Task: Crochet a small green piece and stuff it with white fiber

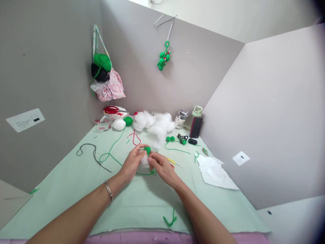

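Note:
A small green crocheted ball (147, 149) sits between the fingertips over the middle of the table. My left hand (133, 162) is closed on it from the left, thumb and forefinger around it. Just beneath, a tuft of white stuffing (144, 161) shows between the two hands. My right hand (161, 166) has its thumb and fingers pinched together at the ball's right side; what lies in the pinch is hidden. Green yarn (144, 174) trails under both hands. Partly behind my right hand lies a yellow-handled crochet hook (175, 162).
White stuffing (157, 125) is heaped at the back, beside green (128, 121) and white yarn balls (119, 124). Red scissors (111, 109) rest on a box. Small green balls (170, 139), a phone (196, 127) and white cloth (214, 173) are on the right. Dark cord (95, 154) lies left.

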